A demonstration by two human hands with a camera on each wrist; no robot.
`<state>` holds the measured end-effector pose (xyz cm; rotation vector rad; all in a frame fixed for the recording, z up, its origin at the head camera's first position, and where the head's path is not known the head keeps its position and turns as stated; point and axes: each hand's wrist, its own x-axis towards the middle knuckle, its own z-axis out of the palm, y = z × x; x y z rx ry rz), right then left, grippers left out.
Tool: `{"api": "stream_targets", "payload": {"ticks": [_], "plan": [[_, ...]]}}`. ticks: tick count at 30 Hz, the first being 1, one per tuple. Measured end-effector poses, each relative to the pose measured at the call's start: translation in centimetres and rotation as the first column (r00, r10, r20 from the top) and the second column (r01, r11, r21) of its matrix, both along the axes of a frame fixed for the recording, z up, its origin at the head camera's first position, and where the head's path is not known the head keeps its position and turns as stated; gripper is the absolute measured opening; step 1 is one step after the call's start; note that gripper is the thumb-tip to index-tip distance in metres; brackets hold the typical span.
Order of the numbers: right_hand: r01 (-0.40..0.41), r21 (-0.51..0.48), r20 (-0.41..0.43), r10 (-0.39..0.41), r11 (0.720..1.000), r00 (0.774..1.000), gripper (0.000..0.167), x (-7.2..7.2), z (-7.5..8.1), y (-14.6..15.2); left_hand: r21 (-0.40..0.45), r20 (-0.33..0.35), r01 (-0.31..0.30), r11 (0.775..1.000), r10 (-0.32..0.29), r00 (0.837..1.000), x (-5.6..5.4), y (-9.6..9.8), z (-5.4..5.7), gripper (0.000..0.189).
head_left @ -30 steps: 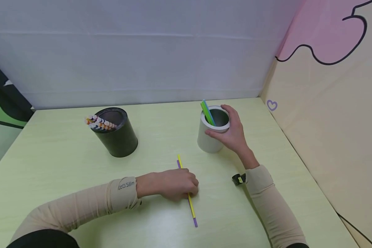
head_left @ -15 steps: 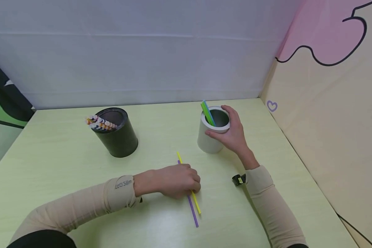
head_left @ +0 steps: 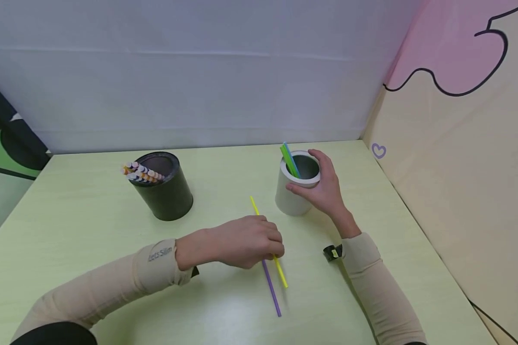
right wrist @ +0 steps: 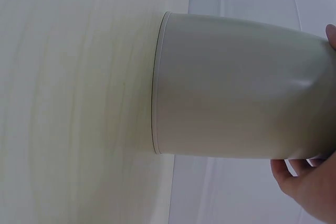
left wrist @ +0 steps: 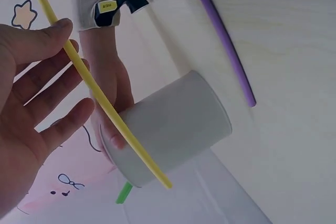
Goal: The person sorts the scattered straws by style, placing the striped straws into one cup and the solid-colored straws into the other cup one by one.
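My left hand [head_left: 246,241] pinches a yellow straw [left wrist: 113,114] between thumb and fingers, lifted off the table. Below that hand a purple straw [head_left: 271,290] lies on the table, its upper part hidden by the hand. With thumb and fingers around the rim, my right hand [head_left: 323,187] grips a white cup [head_left: 290,196] that stands upright on the table. Green straws [head_left: 289,160] and a blue straw [head_left: 294,159] lean inside this cup. The right wrist view shows the cup's side [right wrist: 236,87] and its base on the table.
A black cup [head_left: 168,196] holding several patterned straws [head_left: 142,173] stands on the left of the pale table [head_left: 216,182]. A white wall [head_left: 198,86] rises behind the table, and a beige and pink wall [head_left: 449,158] borders it on the right.
My left hand has separated the yellow straw from the purple one and raised it, moving slightly up and right. The purple straw stays on the table. My right hand keeps its hold on the cup.
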<state>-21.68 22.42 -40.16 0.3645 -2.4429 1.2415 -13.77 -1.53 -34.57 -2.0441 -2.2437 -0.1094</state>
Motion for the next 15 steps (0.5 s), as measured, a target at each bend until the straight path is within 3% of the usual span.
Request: {"api": "stream_targets", "payload": {"ticks": [7, 15], "plan": [[-0.003, 0.003, -0.008, 0.003, 1.000, 1.000, 0.091, 0.1, 0.1, 0.0, 0.153, -0.013, 0.012, 0.988, -0.011, 1.000, 0.0, -0.4, 2.2, 0.017], [-0.006, 0.008, -0.012, 0.006, 1.000, 1.000, 0.091, 0.1, 0.0, 0.1, 0.287, -0.036, 0.017, 0.958, -0.007, 0.999, 0.0, -0.9, 4.2, 0.026]]}}
